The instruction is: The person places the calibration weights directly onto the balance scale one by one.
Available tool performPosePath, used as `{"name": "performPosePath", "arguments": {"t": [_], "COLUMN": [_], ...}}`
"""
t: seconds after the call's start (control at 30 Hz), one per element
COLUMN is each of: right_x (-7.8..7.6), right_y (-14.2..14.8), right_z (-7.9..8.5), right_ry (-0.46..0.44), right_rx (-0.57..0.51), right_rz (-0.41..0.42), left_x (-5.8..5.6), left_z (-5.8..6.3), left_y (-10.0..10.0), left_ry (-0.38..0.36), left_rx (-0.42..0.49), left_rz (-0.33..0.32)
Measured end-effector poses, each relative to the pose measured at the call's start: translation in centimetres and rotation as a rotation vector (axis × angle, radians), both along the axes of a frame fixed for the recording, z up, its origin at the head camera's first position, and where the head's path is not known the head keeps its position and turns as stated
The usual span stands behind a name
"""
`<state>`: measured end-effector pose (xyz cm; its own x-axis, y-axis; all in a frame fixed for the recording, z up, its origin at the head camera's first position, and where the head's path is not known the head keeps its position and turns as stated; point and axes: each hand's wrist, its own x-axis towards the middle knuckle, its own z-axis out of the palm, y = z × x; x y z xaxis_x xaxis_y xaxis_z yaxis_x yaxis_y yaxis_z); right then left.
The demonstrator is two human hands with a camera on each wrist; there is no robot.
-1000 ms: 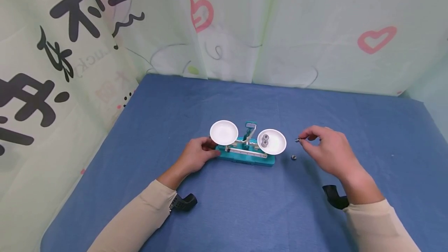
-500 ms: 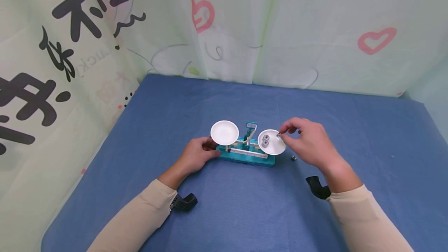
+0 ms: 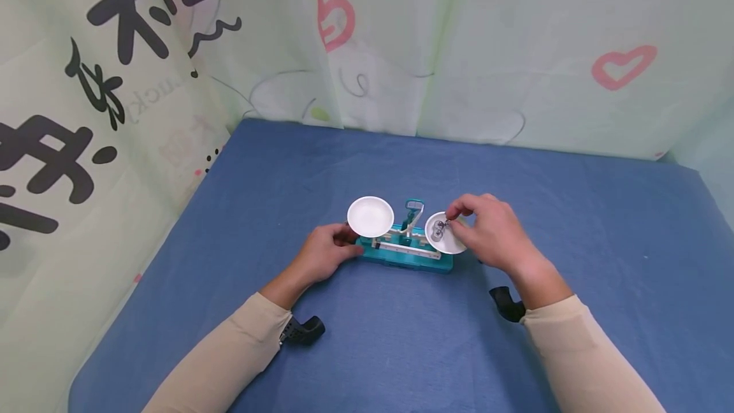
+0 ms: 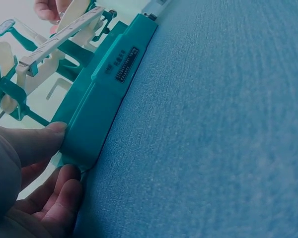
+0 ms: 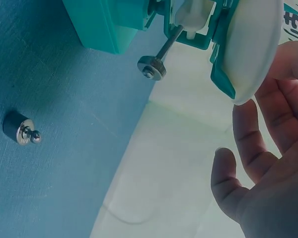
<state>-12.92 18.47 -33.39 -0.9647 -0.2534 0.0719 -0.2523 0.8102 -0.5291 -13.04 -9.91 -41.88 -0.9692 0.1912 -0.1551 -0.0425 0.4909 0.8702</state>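
Observation:
A teal balance scale [image 3: 404, 261] with two white pans stands on the blue cloth. My left hand [image 3: 323, 253] grips the left end of its base; the left wrist view shows the thumb [image 4: 49, 136] on the base and curled fingers at its end. Over the right pan [image 3: 451, 246], my right hand [image 3: 497, 234] pinches a small metal weight [image 3: 447, 223] close beside the metal weights [image 3: 438, 229] lying there. That pinch is hidden behind the pan in the right wrist view. The left pan [image 3: 370, 217] holds nothing.
Another metal weight [image 5: 19, 128], knobbed at one end, is on the cloth near the scale's right end, mostly hidden by my right hand in the head view. A pale printed curtain [image 3: 487, 50] hangs behind the table's far edge.
My right hand has moved left with the small weight, from beside the scale to over the right pan, near the other weights. The left hand keeps its grip on the base.

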Motion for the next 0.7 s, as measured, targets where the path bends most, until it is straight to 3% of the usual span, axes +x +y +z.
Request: {"name": "performPosePath", "arguments": {"t": [0.7], "right_x": [0.22], "right_y": [0.45], "right_z": [0.33], "right_ry": [-0.026], "right_rx": [-0.007], "right_rz": [-0.033], "left_x": [-0.07], "left_z": [-0.18], "left_y": [0.10], "left_ry": [0.007], "left_rx": [-0.002], "left_rz": [0.005]}}
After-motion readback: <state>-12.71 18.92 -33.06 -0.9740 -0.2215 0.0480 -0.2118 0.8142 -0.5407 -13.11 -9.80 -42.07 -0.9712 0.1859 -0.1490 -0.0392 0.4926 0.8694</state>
